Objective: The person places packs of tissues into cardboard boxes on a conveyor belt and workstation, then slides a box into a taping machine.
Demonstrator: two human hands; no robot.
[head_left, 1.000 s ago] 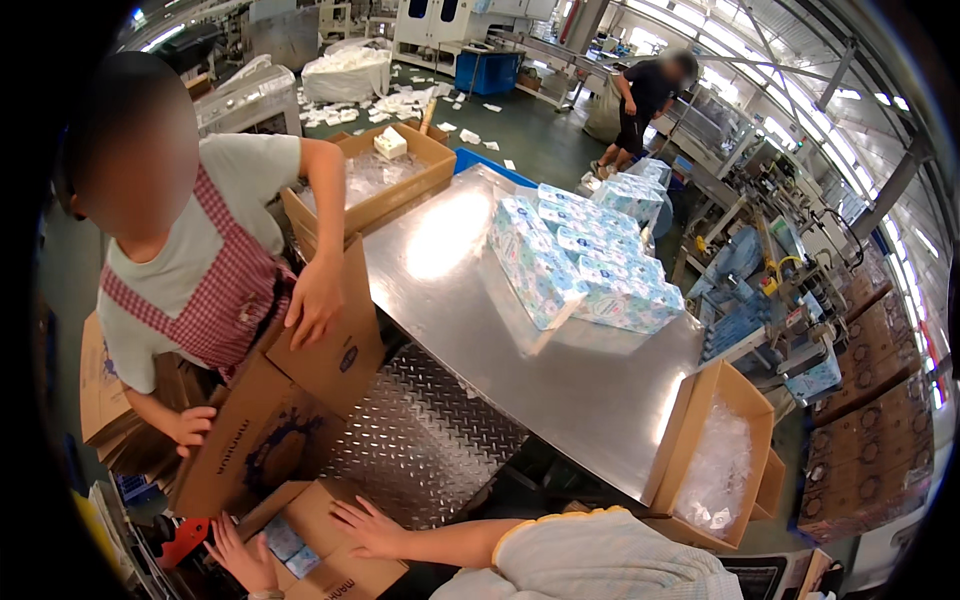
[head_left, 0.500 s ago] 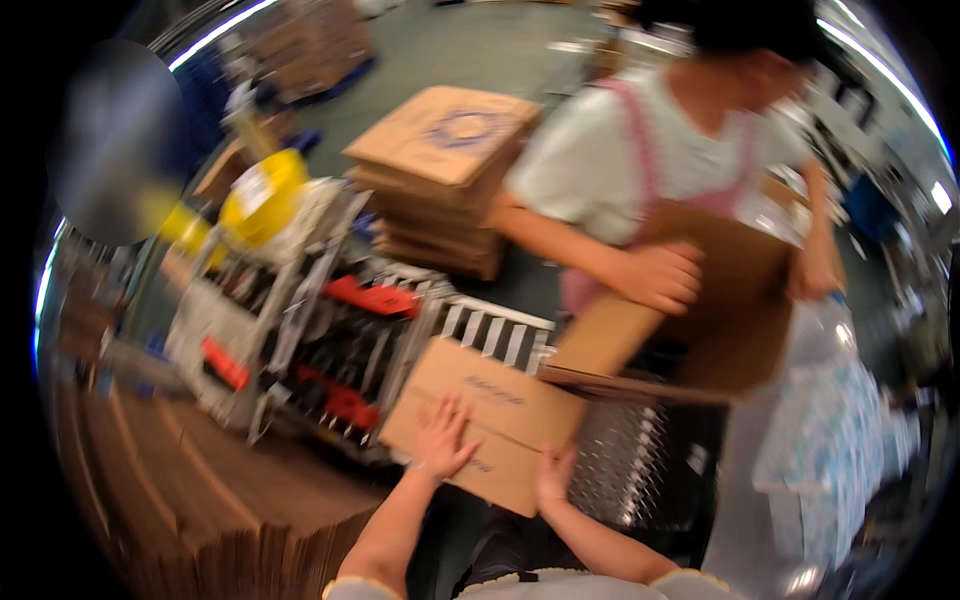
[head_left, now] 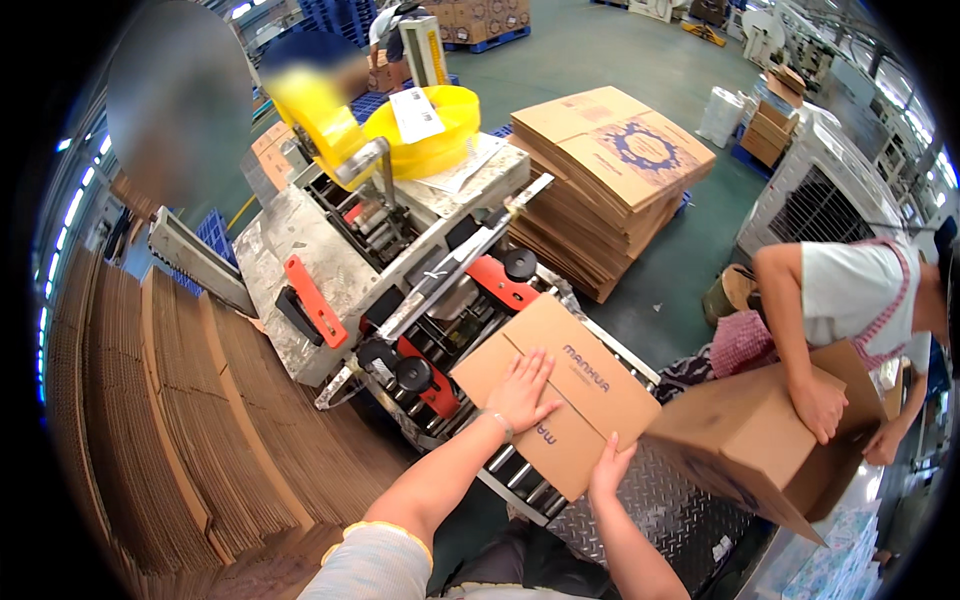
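A closed brown cardboard box (head_left: 590,375) lies tilted at the mouth of a tape-sealing machine (head_left: 440,290), over its roller conveyor. My left hand (head_left: 522,392) rests flat on the box's top, beside the centre seam, fingers stretched out. At the box's near right edge my right hand (head_left: 608,472) holds the side; part of its fingers is hidden behind the edge. Red guide arms with black rollers, one of them a red arm (head_left: 505,285), flank the box's far end. The rollers (head_left: 515,478) show below its near side.
On the right a co-worker (head_left: 850,300) holds an open carton (head_left: 740,430) over a diamond-plate surface (head_left: 665,510). Flattened cartons (head_left: 250,440) stand packed at left. Another stack of flat cartons (head_left: 610,180) stands behind the conveyor. A yellow tape roll (head_left: 430,135) sits atop the machine.
The view has swung right and steadied. The closed box now lies closer to the machine's red guides, both my hands still on it. The co-worker and open carton appear farther right and lower.
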